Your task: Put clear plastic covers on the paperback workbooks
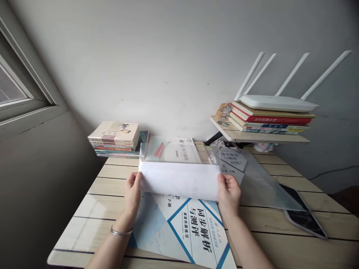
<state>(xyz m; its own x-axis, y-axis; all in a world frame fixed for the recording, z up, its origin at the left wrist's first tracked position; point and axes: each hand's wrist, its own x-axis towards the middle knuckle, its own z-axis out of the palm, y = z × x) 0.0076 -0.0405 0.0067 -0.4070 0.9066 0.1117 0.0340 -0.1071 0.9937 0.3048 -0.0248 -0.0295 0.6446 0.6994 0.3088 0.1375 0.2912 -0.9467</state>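
My left hand [134, 190] and my right hand [230, 192] are closed on the two short sides of a clear plastic book cover [144, 152]. Thumbs face me; the other fingers curl behind. A white paper panel [179, 181] fills its lower part, while the upper band is see-through. Whether the paper lies inside the plastic or against it, I cannot tell. Held above the table, it partly hides a blue and white workbook [193, 231] lying below. Behind it, a pale book with a red design [176, 147] shows partly through the plastic.
Another clear plastic sheet [263, 183] lies at the right, overlapping a phone [304, 213] and a grey workbook [234, 158]. A book stack [114, 136] stands back left. On a raised shelf [260, 136], a white router [277, 102] tops stacked books [269, 120]. The slatted table [84, 224] meets the wall.
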